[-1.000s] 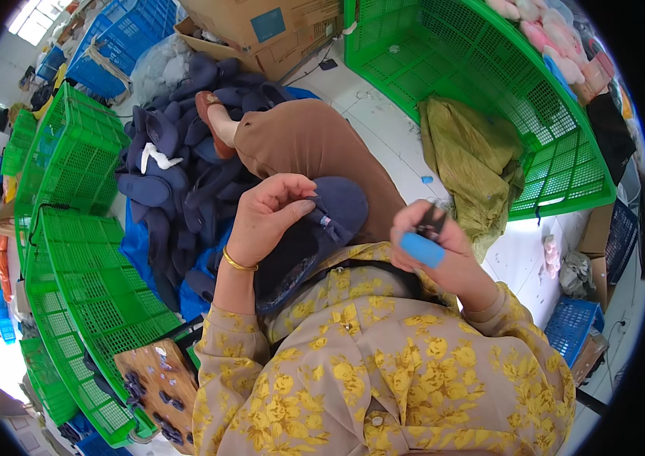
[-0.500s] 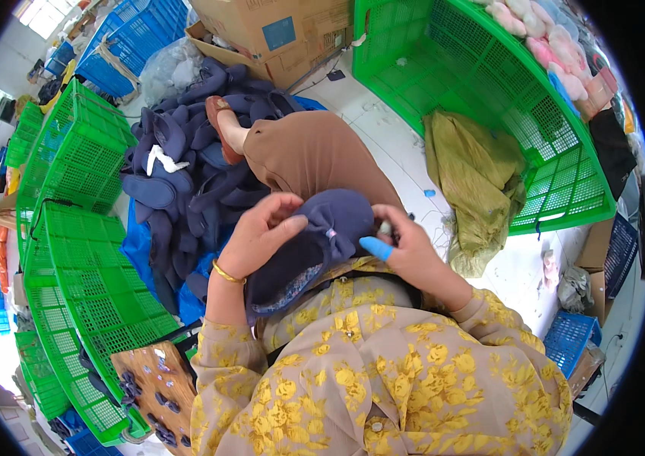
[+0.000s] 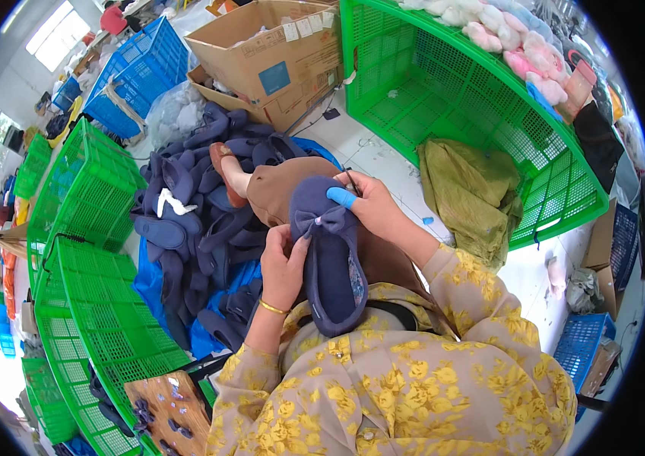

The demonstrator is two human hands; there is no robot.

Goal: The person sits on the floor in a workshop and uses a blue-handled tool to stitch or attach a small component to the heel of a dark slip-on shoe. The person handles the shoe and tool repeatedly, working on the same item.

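A navy slipper [image 3: 331,267] with a bow on its upper and a patterned lining is in front of my body, sole down and toe away from me. My left hand [image 3: 284,267], a gold bangle at its wrist, pinches the slipper's left side beside the bow [image 3: 318,221]. At the toe's right side my right hand [image 3: 380,211] grips the edge, its thumb in a blue cover [image 3: 341,197] lying on the upper. A thin dark piece [image 3: 351,181] shows by the right fingers; its kind is unclear. Both hands' other fingertips are partly hidden.
Left of my leg, many navy slippers [image 3: 161,234] are heaped on a blue sheet [image 3: 147,275]. Green crates [image 3: 102,304] stand at the left, another green crate [image 3: 482,83] at the far right with an olive sack [image 3: 468,194]. A wooden board [image 3: 166,410] holds small dark bows. Behind is a cardboard box [image 3: 277,53].
The slipper has turned from tilted to upright, its toe now pointing away and its opening showing. My right hand has moved up to the toe, my left hand down to its side.
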